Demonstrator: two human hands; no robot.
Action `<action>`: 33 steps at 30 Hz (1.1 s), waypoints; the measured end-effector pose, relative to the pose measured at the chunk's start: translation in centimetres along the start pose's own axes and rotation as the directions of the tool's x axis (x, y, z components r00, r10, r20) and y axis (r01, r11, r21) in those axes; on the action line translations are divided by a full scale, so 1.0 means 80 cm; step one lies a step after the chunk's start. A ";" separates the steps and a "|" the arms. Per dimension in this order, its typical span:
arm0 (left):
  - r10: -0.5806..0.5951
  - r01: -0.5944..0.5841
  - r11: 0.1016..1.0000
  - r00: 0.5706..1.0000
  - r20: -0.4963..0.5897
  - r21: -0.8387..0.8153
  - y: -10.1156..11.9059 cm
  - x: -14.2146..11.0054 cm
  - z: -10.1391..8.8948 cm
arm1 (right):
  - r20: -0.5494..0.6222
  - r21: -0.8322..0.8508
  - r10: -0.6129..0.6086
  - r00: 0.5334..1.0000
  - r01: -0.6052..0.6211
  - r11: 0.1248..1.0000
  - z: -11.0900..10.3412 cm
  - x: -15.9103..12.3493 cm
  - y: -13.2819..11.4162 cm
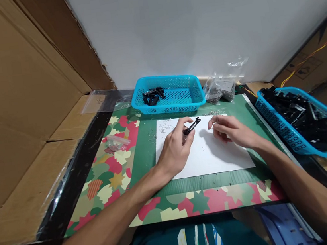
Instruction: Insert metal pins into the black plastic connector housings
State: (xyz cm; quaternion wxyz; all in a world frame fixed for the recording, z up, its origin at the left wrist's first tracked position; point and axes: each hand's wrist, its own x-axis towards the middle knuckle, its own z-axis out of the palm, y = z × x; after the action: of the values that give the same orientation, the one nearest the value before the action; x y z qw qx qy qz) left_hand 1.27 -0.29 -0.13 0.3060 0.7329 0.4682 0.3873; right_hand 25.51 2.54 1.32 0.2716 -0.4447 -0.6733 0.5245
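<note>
My left hand (176, 147) rests on a white sheet of paper (210, 157) and pinches a small black plastic part (192, 126) between thumb and fingers, one end sticking out to the upper right. My right hand (231, 129) lies a little to the right on the same sheet, fingers curled and pinched together on something tiny that I cannot make out. Several small metal bits (164, 127) are scattered at the sheet's far left corner, and more (214, 112) lie just beyond my right fingertips.
A blue basket (191, 94) at the back holds a few black parts (153, 96). A second blue basket (285, 132) at the right is heaped with black parts. Clear bags of metal pieces (220, 90) lie between them. A small bag (117, 142) lies left on the patterned mat. Cardboard walls stand left.
</note>
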 end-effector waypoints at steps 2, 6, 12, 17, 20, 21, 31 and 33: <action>-0.043 0.040 0.996 0.998 -0.037 -0.082 -0.001 0.003 -0.003 | 0.063 -0.130 -0.020 0.998 0.028 0.991 0.011 -0.004 -0.005; -0.072 0.058 0.975 0.996 -0.060 -0.213 -0.003 0.007 -0.003 | 0.168 -0.399 -0.025 0.986 0.091 0.912 0.027 -0.008 -0.012; -0.063 0.044 0.971 0.995 -0.073 -0.234 -0.005 0.006 0.001 | 0.109 -0.551 -0.007 0.994 0.066 0.832 0.033 -0.004 -0.009; -0.078 0.063 0.973 0.995 -0.062 -0.220 -0.009 0.006 0.001 | 0.117 -0.564 -0.025 0.993 0.087 0.821 0.035 -0.004 -0.009; -0.121 0.109 0.959 0.992 -0.030 -0.263 -0.009 0.007 0.001 | 0.133 -0.571 -0.037 0.990 0.107 0.814 0.032 -0.006 -0.010; -0.126 0.115 0.956 0.992 -0.025 -0.270 -0.009 0.008 0.002 | 0.137 -0.572 -0.037 0.990 0.110 0.813 0.029 -0.006 -0.010; -0.118 0.103 0.958 0.992 -0.041 -0.268 -0.004 0.008 -0.001 | -0.231 -0.601 -0.139 0.963 -0.029 0.799 -0.017 -0.001 0.008; -0.120 0.097 0.956 0.990 -0.069 -0.275 -0.005 0.009 -0.002 | -0.259 -0.634 -0.157 0.953 -0.045 0.772 -0.006 0.001 0.011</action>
State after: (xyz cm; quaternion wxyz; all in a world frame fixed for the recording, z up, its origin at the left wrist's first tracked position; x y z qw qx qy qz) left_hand 1.15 0.56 -0.20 0.4041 0.6401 0.4630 0.4611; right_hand 26.13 2.90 0.63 0.2197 -0.5630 -0.7746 0.1864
